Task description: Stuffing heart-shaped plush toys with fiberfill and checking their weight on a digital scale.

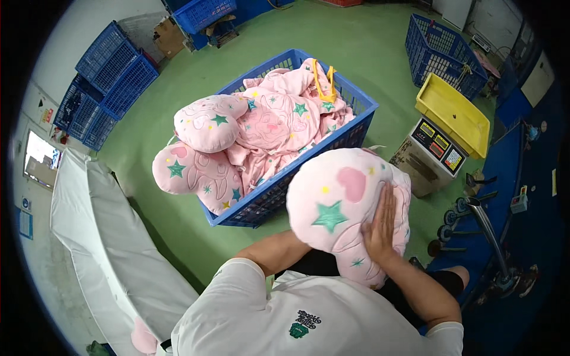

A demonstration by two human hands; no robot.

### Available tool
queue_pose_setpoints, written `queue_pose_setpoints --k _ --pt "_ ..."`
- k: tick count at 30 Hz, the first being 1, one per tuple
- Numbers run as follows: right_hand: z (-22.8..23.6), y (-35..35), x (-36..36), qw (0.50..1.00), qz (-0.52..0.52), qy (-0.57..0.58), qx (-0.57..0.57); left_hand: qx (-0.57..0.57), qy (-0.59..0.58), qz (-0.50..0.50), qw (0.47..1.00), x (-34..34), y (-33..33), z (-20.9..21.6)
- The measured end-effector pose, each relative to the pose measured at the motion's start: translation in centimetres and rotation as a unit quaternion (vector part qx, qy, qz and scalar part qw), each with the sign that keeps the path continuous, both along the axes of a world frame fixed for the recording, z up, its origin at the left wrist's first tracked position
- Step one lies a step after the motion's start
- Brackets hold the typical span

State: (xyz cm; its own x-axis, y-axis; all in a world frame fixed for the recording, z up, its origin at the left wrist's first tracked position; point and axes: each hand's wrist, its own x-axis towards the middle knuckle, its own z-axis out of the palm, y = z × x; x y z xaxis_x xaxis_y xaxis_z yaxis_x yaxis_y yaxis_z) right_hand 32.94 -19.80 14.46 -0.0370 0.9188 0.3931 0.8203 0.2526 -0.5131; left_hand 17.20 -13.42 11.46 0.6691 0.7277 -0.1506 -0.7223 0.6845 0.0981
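A stuffed pink plush pillow (323, 190), embroidered with a heart and green stars, is held up in front of my body. My right hand (380, 228) presses flat along its right side, fingers stretched out and close together. My left forearm (276, 252) reaches behind the pillow, which hides my left hand and its fingers. Just beyond stands a blue crate (285, 193) heaped with unfilled pink plush covers (276, 121). Two plump pillows rest at the crate's left end: an upper pillow (208, 124) lies over a lower pillow (193, 172).
A scale-like box with a panel (430, 151) and a yellow tray (454, 115) stand to the right. A blue crate (439, 53) is behind them. Metal equipment (490, 231) stands lower right. White sheeting (107, 237) runs along the left; stacked blue crates (107, 83) stand far left.
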Motion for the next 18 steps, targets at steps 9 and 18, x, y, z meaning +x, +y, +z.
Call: queue_pose_setpoints --k 9,18 --pt "0.5 4.1 1.1 0.985 0.120 0.075 0.096 -0.014 -0.084 0.009 0.996 -1.2 0.0 -10.0" --pt "1.5 -2.0 -1.1 0.984 0.152 -0.072 0.064 0.279 0.390 -0.139 0.866 -8.9 5.2 9.7"
